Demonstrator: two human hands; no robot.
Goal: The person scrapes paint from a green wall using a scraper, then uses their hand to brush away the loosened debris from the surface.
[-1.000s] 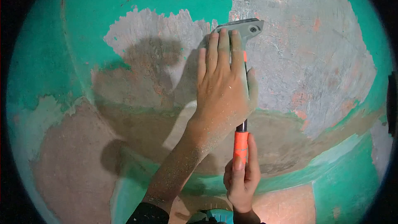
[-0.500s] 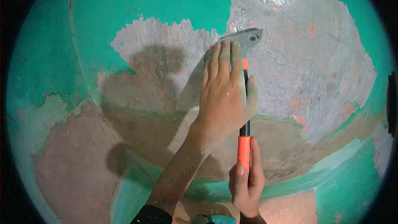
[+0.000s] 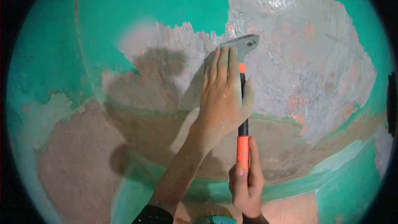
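Observation:
A scraper (image 3: 243,103) with a grey head, black shaft and orange grip stands upright against the wall, its blade edge by the border of green paint and bare grey surface. My left hand (image 3: 222,95) lies flat with straight fingers over the scraper's head, thumb on the far side of the shaft. Lower down, my right hand (image 3: 248,184) is wrapped around the orange grip, its thumb along the front. Pale specks of dust dot my left hand and forearm. The left fingertips cover part of the grey head.
Green paint (image 3: 124,0) covers the upper wall, with a large scraped grey patch (image 3: 315,58) at right. A brown band (image 3: 265,149) curves below, and a brown bare patch (image 3: 78,149) lies at left. A thin crack (image 3: 77,25) runs down the left side.
The scraper's head has slid slightly down the wall, with my left hand moving along on it. My right hand keeps its hold on the grip. A pale hazy blur now shows at upper left.

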